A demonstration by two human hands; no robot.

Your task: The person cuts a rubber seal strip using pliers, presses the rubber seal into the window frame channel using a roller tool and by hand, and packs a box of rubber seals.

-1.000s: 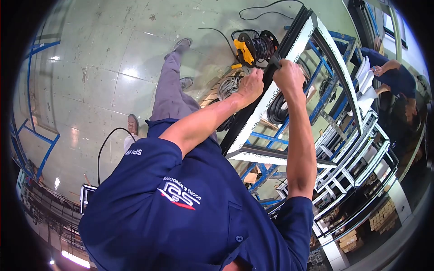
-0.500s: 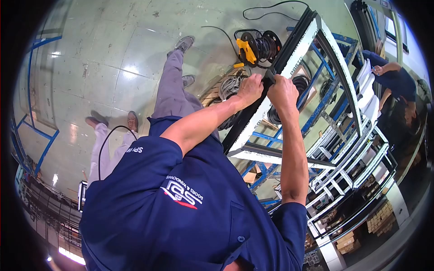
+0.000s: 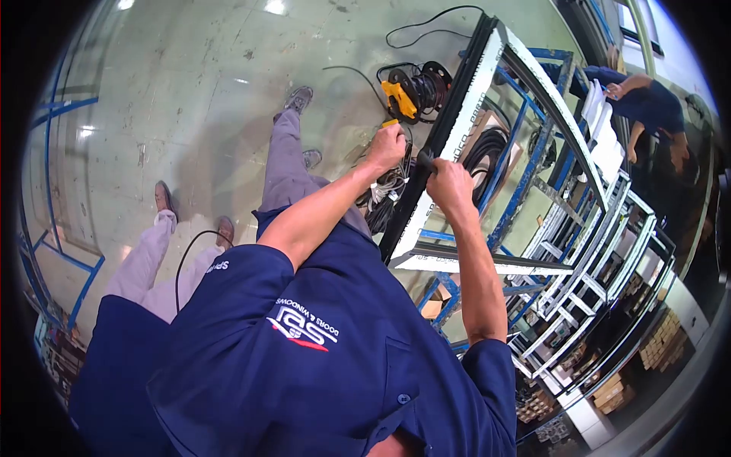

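Observation:
My right hand [image 3: 451,185] is closed around a short black piece [image 3: 426,158] lying against the dark edge of a window frame [image 3: 457,137]. The frame is tilted, its long side covered in white printed protective film. My left hand [image 3: 387,147] is held in a fist just left of that dark edge, apart from the right hand. What the left fingers hold, if anything, is hidden. Just beyond the left knuckles, a small yellow piece [image 3: 391,123] shows.
A cable reel [image 3: 426,87] with a yellow part stands on the floor beyond my hands. Coiled black cable [image 3: 485,156] shows through the frame opening. Blue metal stands [image 3: 512,206] support it. White frames [image 3: 609,266] are stacked right. One person works far right; another stands at left.
My hands were together at the dark edge and have come apart: the left moved left, off the edge; the right slid down along it. The person at left has stepped nearer.

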